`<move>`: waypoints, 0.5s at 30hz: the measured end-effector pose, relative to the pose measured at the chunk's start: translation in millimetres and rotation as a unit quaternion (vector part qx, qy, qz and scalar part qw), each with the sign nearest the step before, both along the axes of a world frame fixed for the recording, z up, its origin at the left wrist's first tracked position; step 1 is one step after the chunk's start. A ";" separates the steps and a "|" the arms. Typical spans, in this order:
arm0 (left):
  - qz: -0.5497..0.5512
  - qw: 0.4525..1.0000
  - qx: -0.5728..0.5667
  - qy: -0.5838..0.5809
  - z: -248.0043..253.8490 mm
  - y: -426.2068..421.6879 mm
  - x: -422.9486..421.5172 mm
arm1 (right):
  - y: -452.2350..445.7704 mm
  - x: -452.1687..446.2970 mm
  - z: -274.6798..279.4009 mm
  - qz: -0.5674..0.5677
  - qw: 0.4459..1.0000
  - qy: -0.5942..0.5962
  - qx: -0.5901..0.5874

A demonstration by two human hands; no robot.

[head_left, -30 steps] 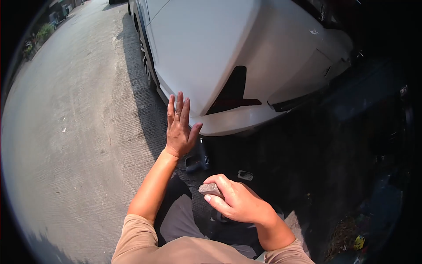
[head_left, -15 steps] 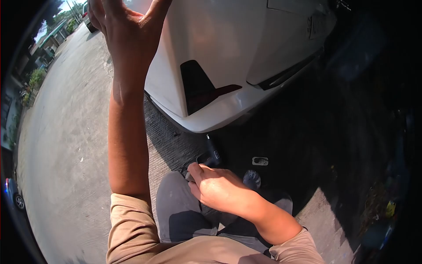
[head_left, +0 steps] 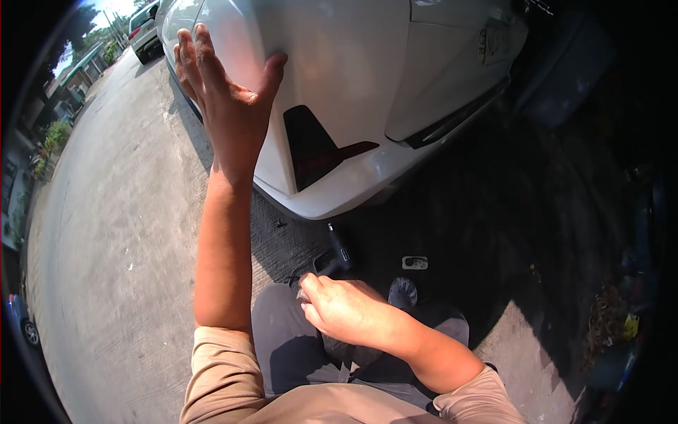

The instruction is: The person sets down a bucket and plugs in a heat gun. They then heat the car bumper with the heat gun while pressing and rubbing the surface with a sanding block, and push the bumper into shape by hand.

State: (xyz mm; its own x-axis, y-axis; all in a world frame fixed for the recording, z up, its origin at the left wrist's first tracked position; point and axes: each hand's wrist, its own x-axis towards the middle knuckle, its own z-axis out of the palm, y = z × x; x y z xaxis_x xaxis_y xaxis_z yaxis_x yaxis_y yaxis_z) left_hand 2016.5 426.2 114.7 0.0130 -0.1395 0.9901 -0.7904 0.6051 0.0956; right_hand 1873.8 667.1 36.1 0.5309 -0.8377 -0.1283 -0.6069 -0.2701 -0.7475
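My left hand (head_left: 233, 99) is raised with fingers spread, in front of the rear corner of a white car (head_left: 339, 71). I cannot tell whether its fingertips touch the painted panel. Below it on the bodywork is a dark tail-lamp-shaped piece (head_left: 314, 152). Down by my left knee, my right hand (head_left: 342, 307) is closed, fingers curled together. A bit of something greyish shows at its fingertips, too small to make out. Just beyond that hand, a black tool (head_left: 341, 249) with a metal tip lies on the ground under the bumper.
A small pale oblong piece (head_left: 414, 263) lies on the shaded ground, right of the tool. The toe of a shoe (head_left: 402, 292) shows past my knees (head_left: 282, 318). Sunlit concrete (head_left: 127, 233) stretches along the left, with another parked car (head_left: 145, 32) farther up.
My left hand has come lower and a little to the right in view, so its spread fingers now show. My right hand stays closed in nearly the same spot.
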 end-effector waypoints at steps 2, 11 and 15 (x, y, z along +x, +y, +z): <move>0.003 1.000 0.030 -0.006 -10.3 3.8 1.4 | 0.3 -1.1 0.1 0.000 1.000 -0.007 0.000; -0.005 0.985 0.170 0.002 -57.7 24.8 13.0 | 2.2 -1.9 -2.4 0.001 1.000 0.001 0.000; -0.082 0.976 0.201 0.003 -92.6 32.3 24.6 | 3.0 -4.1 0.3 0.000 1.000 0.025 0.012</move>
